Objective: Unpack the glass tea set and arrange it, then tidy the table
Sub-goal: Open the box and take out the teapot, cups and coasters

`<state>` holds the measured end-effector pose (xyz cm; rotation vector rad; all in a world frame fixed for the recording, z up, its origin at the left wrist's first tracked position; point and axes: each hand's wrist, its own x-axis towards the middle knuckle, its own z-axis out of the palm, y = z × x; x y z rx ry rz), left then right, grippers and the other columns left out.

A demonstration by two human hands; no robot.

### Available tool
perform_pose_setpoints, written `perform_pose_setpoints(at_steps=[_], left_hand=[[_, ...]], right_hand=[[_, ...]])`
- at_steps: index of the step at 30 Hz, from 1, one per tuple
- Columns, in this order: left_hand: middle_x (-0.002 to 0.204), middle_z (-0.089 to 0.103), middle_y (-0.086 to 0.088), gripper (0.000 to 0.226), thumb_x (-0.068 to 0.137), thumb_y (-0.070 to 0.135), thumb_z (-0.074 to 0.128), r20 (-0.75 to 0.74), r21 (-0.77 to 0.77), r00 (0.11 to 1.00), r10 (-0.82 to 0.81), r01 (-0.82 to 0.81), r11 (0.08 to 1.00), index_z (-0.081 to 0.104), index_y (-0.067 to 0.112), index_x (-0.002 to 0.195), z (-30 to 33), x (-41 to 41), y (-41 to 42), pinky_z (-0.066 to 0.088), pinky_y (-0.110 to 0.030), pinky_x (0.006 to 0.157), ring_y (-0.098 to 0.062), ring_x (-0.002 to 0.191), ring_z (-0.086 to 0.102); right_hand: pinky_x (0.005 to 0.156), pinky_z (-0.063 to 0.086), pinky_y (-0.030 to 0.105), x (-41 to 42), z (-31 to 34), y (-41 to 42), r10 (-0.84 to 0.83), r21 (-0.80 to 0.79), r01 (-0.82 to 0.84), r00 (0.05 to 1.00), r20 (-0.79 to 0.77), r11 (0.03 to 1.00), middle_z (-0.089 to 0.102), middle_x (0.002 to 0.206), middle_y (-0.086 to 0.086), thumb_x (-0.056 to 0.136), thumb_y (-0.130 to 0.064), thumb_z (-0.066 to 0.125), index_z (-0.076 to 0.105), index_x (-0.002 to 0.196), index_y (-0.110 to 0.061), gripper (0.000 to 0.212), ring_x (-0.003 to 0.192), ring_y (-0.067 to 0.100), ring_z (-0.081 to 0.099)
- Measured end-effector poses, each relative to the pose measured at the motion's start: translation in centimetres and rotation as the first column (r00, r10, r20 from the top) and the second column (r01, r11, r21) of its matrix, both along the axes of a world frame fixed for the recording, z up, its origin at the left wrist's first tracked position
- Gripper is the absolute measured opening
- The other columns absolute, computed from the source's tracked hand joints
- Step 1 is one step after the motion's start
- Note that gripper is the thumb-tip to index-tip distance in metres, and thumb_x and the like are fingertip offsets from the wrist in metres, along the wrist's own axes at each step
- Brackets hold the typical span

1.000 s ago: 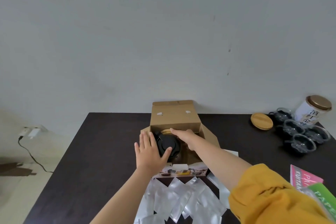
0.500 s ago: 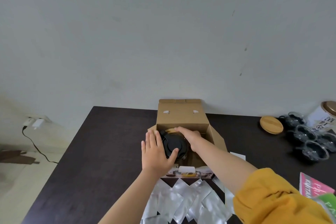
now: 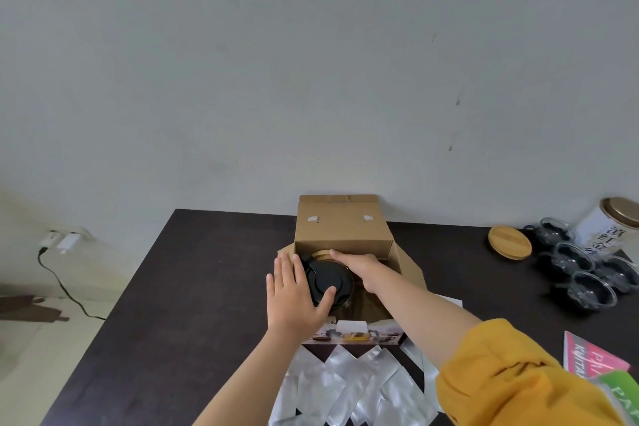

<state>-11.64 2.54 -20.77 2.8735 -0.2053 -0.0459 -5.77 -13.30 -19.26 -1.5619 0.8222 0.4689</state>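
Nearest the camera, silver foil packets lie overlapping on the dark counter, just in front of the open cardboard box. At the right edge sit a pink booklet and a green packet, partly cut off. A yellow sleeve covers the person's right upper arm.

The left hand presses against the left side of the box, fingers straight and slightly spread, thumb resting on the glass teapot, which sits inside the box and looks dark from above. The right hand reaches into the box from the right and lies over the teapot's far side; its fingers curl downward, but whether they are clamped on the pot cannot be told. A strip of wooden rim shows behind the pot.

Farther right, a round wooden lid lies flat, just beside a cluster of glass cups. Behind them a white canister with a gold top stands tilted in the wide-angle view. The box's lid flap stands upright against the pale wall.
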Motion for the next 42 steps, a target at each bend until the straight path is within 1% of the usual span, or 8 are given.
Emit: perform_pose_setpoints(at_steps=[4,11,16,19,28,34,38,42], left_hand=[[0.159,-0.006,-0.014,0.101,0.077,0.076,0.008,-0.001,-0.006,1.0,-0.001,0.001,1.0,-0.005,0.008,0.15,0.0,0.0,0.1,-0.004,-0.042,0.116,-0.028,0.146,-0.01],[0.159,-0.007,-0.013,0.101,0.078,0.075,0.012,0.006,-0.027,1.0,-0.006,0.006,1.0,-0.007,0.008,0.15,-0.1,0.2,0.1,-0.008,-0.038,0.114,-0.027,0.146,-0.012],[0.159,-0.006,-0.013,0.102,0.076,0.076,0.009,0.003,-0.031,1.0,-0.007,0.007,0.999,-0.006,0.008,0.15,-0.1,0.2,0.2,-0.007,-0.038,0.114,-0.027,0.146,-0.01],[0.159,-0.005,-0.013,0.103,0.075,0.076,0.008,0.002,-0.035,1.0,-0.003,0.003,0.999,-0.005,0.008,0.15,-0.1,0.2,0.2,-0.008,-0.038,0.113,-0.027,0.146,-0.009],[0.16,-0.003,-0.012,0.103,0.074,0.077,0.007,0.011,-0.043,1.0,-0.004,0.004,0.999,-0.003,0.009,0.151,-0.1,0.2,0.3,-0.007,-0.039,0.113,-0.028,0.147,-0.007],[0.159,0.001,-0.013,0.104,0.074,0.077,0.007,0.019,-0.053,1.0,-0.003,0.004,0.999,0.001,0.008,0.151,-0.3,0.1,0.3,0.0,-0.043,0.116,-0.029,0.147,-0.003],[0.159,0.002,-0.013,0.105,0.072,0.077,0.004,0.015,-0.042,1.0,0.003,-0.002,0.999,0.002,0.008,0.151,-0.3,0.2,0.3,0.002,-0.044,0.117,-0.029,0.147,-0.003],[0.159,0.005,-0.014,0.105,0.073,0.078,0.006,0.027,-0.038,1.0,0.009,-0.008,0.999,0.005,0.008,0.151,-0.4,0.3,0.2,0.004,-0.045,0.117,-0.029,0.147,0.0]], right_hand=[[0.112,0.026,0.043,0.6,-0.4,0.6,0.044,0.045,-0.043,0.998,-0.034,0.998,0.039,0.149,0.01,0.061,-0.056,0.084,0.037,0.143,-0.009,0.106,0.137,0.031,0.033],[0.111,0.027,0.04,1.5,0.1,0.9,0.133,0.093,-0.127,0.989,-0.066,0.988,0.039,0.147,0.011,0.071,-0.057,0.075,0.044,0.138,-0.011,0.087,0.136,0.03,0.034],[0.1,0.047,0.042,1.6,-0.9,1.0,0.113,0.108,-0.107,0.992,-0.051,0.988,0.064,0.117,0.012,0.059,-0.055,0.083,0.06,0.121,-0.014,0.078,0.106,0.028,0.059],[0.095,0.049,0.04,0.8,-0.4,0.8,0.044,0.102,-0.04,0.998,-0.039,0.994,0.065,0.111,0.011,0.057,-0.052,0.085,0.057,0.121,-0.011,0.081,0.102,0.028,0.06],[0.102,0.036,0.043,-3.0,4.4,-2.7,0.084,0.036,-0.091,0.981,0.173,0.995,0.052,0.135,0.01,0.062,-0.063,0.077,0.04,0.139,-0.013,0.099,0.125,0.025,0.048],[0.094,0.043,0.038,-6.5,4.9,-9.8,-0.119,-0.019,0.13,0.947,0.299,0.991,0.058,0.122,0.006,0.072,-0.052,0.075,0.054,0.125,-0.012,0.069,0.112,0.02,0.051],[0.092,0.045,0.041,-7.2,2.5,-14.5,-0.326,-0.178,0.363,0.923,0.206,0.914,0.051,0.131,0.011,0.06,-0.057,0.081,0.038,0.139,-0.007,0.103,0.118,0.028,0.05],[0.098,0.045,0.046,-7.8,-0.4,-16.8,-0.338,-0.477,0.346,0.935,0.105,0.808,0.047,0.134,0.015,0.052,-0.066,0.079,0.041,0.136,-0.004,0.111,0.124,0.034,0.043]])
